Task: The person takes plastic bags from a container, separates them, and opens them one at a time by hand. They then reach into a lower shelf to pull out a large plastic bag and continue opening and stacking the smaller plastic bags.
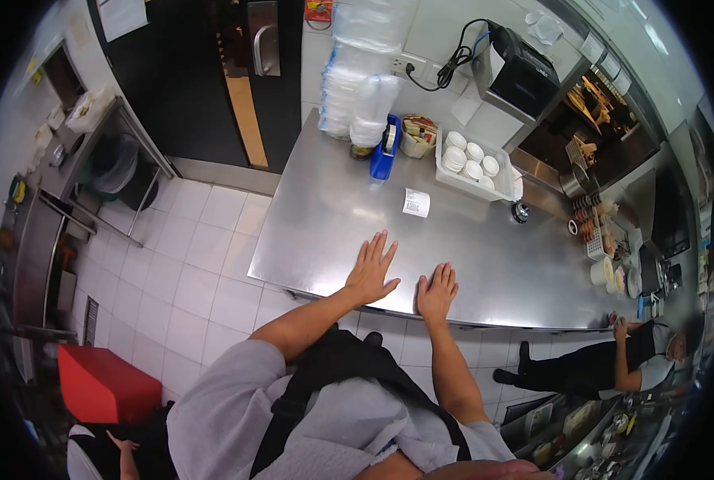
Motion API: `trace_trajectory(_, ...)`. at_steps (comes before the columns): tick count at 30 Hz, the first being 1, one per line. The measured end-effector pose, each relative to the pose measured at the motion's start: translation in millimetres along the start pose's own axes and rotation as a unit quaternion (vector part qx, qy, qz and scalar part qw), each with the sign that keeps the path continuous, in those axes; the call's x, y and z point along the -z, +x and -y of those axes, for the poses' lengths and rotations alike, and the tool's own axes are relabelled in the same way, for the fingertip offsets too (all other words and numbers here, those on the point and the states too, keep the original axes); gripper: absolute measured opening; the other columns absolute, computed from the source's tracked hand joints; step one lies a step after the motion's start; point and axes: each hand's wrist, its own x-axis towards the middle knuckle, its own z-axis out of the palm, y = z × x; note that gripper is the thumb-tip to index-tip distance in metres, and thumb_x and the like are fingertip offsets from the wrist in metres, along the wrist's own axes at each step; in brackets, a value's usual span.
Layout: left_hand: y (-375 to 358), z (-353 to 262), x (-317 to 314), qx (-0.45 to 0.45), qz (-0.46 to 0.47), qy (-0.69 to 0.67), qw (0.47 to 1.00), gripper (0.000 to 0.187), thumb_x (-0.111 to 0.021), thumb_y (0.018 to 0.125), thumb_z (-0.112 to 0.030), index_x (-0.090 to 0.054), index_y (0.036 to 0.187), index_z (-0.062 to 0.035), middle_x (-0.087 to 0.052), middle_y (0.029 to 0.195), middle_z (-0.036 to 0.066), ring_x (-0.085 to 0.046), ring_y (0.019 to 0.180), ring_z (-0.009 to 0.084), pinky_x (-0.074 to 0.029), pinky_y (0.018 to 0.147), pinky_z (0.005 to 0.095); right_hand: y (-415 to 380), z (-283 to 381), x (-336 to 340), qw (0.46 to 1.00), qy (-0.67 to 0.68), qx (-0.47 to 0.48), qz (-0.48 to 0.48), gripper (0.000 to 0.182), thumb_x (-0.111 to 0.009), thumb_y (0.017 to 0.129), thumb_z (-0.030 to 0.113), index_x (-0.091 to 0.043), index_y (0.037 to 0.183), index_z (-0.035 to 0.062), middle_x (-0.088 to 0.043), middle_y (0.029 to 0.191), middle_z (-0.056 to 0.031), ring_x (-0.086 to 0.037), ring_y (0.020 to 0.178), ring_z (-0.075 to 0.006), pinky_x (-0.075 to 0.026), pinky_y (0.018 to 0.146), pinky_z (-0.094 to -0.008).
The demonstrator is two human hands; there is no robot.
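My left hand lies flat on the steel counter, fingers spread and holding nothing. To its right, my right hand rests near the counter's front edge, fingers stretched out and empty. A small printed paper slip lies on the metal just beyond both hands, touched by neither. Behind the slip stand a blue tape dispenser, a tub of packets and a white plastic bin holding stacks of small white cups. A call bell sits right of the bin.
Stacked clear plastic containers rise at the back left. A black printer sits on a shelf above the counter. One co-worker stands at the far right; another person is at lower left beside a red box.
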Motion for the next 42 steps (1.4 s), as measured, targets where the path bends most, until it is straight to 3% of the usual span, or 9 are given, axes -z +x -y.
trace_trajectory(3, -2, -1, -4, 0.011, 0.024, 0.027, 0.999, 0.089, -0.058, 0.096, -0.050, -0.025, 0.160, 0.0029, -0.013, 0.168, 0.027, -0.010, 0.158, 0.0395, -0.010, 0.126, 0.0563, 23, 5, 42, 0.983, 0.009, -0.027, 0.180, 0.078, -0.058, 0.098, 0.039, -0.032, 0.157, -0.0034, -0.032, 0.164, -0.0227, -0.026, 0.153, -0.0393, -0.020, 0.121, -0.0614)
trace_trajectory(6, 2, 4, -14, 0.019, 0.105, 0.078, 0.991, 0.086, -0.055, 0.098, -0.051, -0.028, 0.158, 0.0039, -0.017, 0.168, 0.025, -0.012, 0.158, 0.0374, -0.010, 0.126, 0.0562, 13, 10, 28, 0.996, 0.068, -0.012, -0.050, 0.077, -0.056, 0.099, 0.042, -0.033, 0.156, -0.0041, -0.030, 0.164, -0.0228, -0.026, 0.153, -0.0391, -0.019, 0.121, -0.0615)
trace_trajectory(24, -87, 84, 25, 0.095, -0.005, 0.116, 0.989, 0.068, -0.057, 0.098, -0.037, -0.041, 0.153, 0.0001, -0.032, 0.162, 0.027, -0.024, 0.152, 0.0440, -0.017, 0.123, 0.0584, 0, -24, -5, 0.987, 0.157, 0.016, -0.019, 0.078, -0.069, 0.086, 0.055, -0.057, 0.142, 0.0030, -0.039, 0.160, -0.0210, -0.031, 0.150, -0.0373, -0.019, 0.122, -0.0577)
trace_trajectory(26, -81, 78, 24, 0.115, 0.015, 0.146, 0.982, 0.072, -0.055, 0.099, -0.042, -0.036, 0.155, -0.0007, -0.028, 0.163, 0.026, -0.021, 0.153, 0.0449, -0.016, 0.122, 0.0614, -17, -37, 4, 0.914, 0.403, -0.028, 0.036, 0.055, -0.064, 0.096, 0.047, -0.068, 0.127, 0.0015, -0.060, 0.142, -0.0162, -0.054, 0.133, -0.0309, -0.036, 0.115, -0.0452)
trace_trajectory(28, -74, 76, 2, 0.169, 0.031, 0.194, 0.966, 0.077, -0.054, 0.099, -0.048, -0.033, 0.158, -0.0024, -0.024, 0.165, 0.027, -0.018, 0.153, 0.0453, -0.014, 0.121, 0.0639, -59, -45, 42, 0.671, 0.721, -0.120, 0.123, 0.045, -0.058, 0.104, 0.039, -0.071, 0.121, 0.0001, -0.070, 0.128, -0.0137, -0.066, 0.119, -0.0265, -0.047, 0.107, -0.0377)
trace_trajectory(32, -38, 20, -37, 0.068, 0.063, 0.222, 0.971, 0.087, -0.052, 0.098, -0.061, -0.029, 0.159, -0.0027, -0.021, 0.164, 0.030, -0.015, 0.155, 0.0453, -0.011, 0.120, 0.0672, -178, -49, -34, 0.450, 0.845, -0.259, 0.124, 0.038, -0.057, 0.105, 0.033, -0.069, 0.121, 0.0017, -0.075, 0.113, -0.0102, -0.071, 0.098, -0.0193, -0.054, 0.090, -0.0349)
trace_trajectory(35, -24, 10, -31, -0.085, 0.133, 0.167, 0.973, 0.093, -0.064, 0.092, -0.058, -0.030, 0.158, -0.0021, -0.023, 0.164, 0.030, -0.017, 0.154, 0.0457, -0.012, 0.120, 0.0656, -215, -23, -132, 0.519, 0.748, -0.362, 0.200, 0.033, -0.059, 0.101, 0.030, -0.069, 0.121, 0.0058, -0.074, 0.108, -0.0055, -0.069, 0.096, -0.0162, -0.053, 0.087, -0.0346)
trace_trajectory(41, -16, -7, -30, -0.294, 0.158, 0.115, 0.936, 0.083, -0.070, 0.092, -0.041, -0.037, 0.155, 0.0010, -0.034, 0.159, 0.029, -0.034, 0.147, 0.0462, -0.026, 0.120, 0.0523, -138, 3, -232, 0.405, 0.783, -0.464, 0.084, 0.031, -0.060, 0.098, 0.022, -0.066, 0.126, 0.0099, -0.069, 0.115, -0.0022, -0.063, 0.108, -0.0141, -0.052, 0.086, -0.0366)
trace_trajectory(42, -16, -7, -30, -0.302, 0.165, 0.115, 0.932, 0.081, -0.071, 0.092, -0.040, -0.037, 0.155, 0.0007, -0.035, 0.158, 0.029, -0.034, 0.146, 0.0459, -0.027, 0.120, 0.0517, -118, 4, -270, 0.489, 0.748, -0.441, 0.084, 0.030, -0.060, 0.099, 0.020, -0.066, 0.126, 0.0097, -0.069, 0.115, -0.0026, -0.063, 0.109, -0.0146, -0.053, 0.087, -0.0373)
